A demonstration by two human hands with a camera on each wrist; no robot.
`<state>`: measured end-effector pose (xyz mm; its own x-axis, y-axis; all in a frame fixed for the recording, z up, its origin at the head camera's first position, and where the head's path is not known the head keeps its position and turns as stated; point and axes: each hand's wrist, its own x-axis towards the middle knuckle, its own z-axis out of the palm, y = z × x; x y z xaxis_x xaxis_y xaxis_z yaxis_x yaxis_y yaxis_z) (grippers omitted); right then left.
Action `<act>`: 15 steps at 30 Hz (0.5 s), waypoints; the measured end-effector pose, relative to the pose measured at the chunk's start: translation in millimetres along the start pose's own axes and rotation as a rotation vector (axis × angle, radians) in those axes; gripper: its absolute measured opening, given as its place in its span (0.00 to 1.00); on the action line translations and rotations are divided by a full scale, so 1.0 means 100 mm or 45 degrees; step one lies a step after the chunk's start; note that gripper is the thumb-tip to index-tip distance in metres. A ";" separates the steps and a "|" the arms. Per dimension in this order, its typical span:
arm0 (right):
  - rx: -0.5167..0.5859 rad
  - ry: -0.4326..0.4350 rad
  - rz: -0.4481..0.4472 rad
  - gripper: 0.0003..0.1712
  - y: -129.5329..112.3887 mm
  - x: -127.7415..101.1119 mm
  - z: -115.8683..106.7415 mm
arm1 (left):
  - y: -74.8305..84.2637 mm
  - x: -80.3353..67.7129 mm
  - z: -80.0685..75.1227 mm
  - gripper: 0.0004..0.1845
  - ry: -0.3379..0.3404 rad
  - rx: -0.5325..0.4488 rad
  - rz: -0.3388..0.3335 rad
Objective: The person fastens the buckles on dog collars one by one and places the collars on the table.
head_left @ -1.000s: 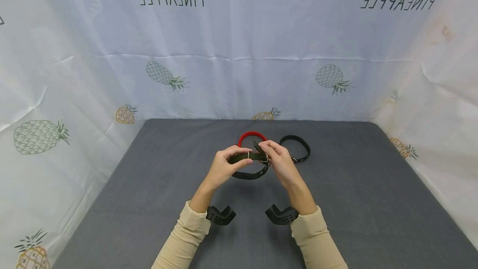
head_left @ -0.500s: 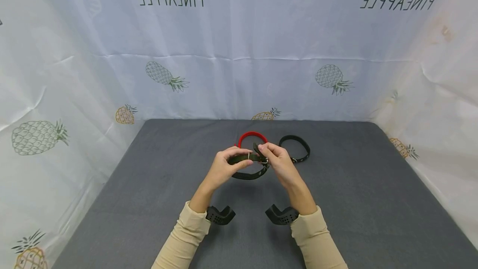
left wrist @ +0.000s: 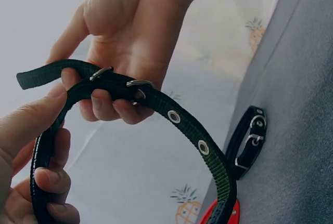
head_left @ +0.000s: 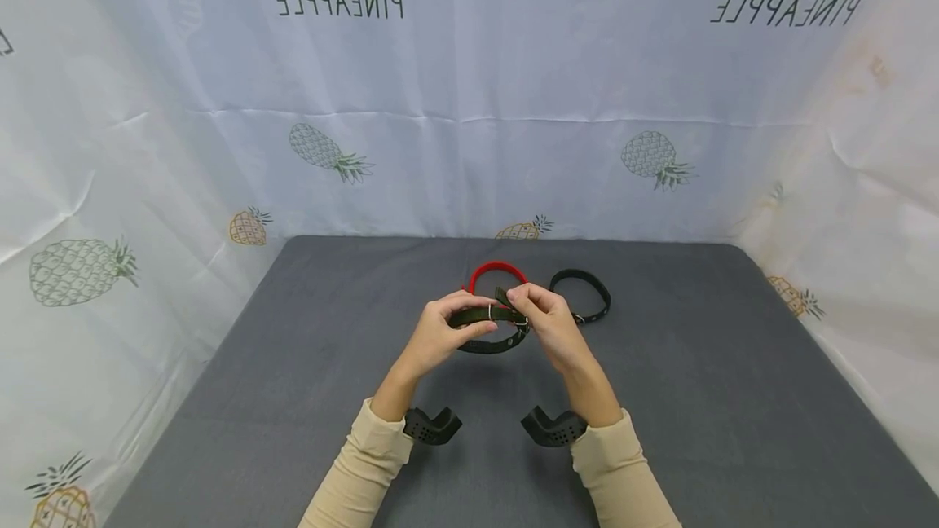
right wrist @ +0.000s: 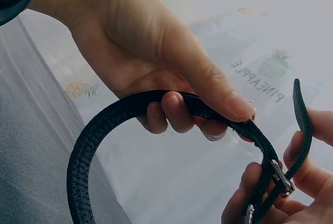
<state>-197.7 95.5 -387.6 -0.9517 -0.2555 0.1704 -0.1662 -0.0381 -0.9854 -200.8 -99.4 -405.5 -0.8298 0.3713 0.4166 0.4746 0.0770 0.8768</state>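
Both hands up off the grey mat (head_left: 293, 398), dark green collar (head_left: 490, 342) between them. Left hand (head_left: 438, 334) pinching strap just beside the buckle (head_left: 520, 319); right hand (head_left: 552, 324) pinching the free tip. Best fed straight, held taut. Red collar (head_left: 499, 269) just beyond.

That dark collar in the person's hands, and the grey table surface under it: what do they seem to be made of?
The dark collar looks like woven nylon webbing, matte olive-black: ribbed weave, metal eyelets and a shiny metal buckle. Both hands hold it. The table surface looks like grey felt or fabric, dull and softly textured, though the material cannot be told for sure.
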 end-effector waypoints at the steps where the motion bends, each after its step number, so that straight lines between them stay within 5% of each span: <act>1: -0.003 -0.006 -0.011 0.15 0.00 0.00 -0.01 | 0.00 0.00 0.00 0.15 -0.002 -0.002 0.009; 15: 0.040 -0.064 -0.211 0.11 0.03 -0.02 -0.05 | 0.00 0.01 0.02 0.14 0.019 0.080 0.097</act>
<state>-197.5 100.6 -390.7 -0.8977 -0.2913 0.3305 -0.3107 -0.1134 -0.9437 -200.8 -96.9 -405.4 -0.7947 0.3647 0.4853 0.5536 0.1074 0.8258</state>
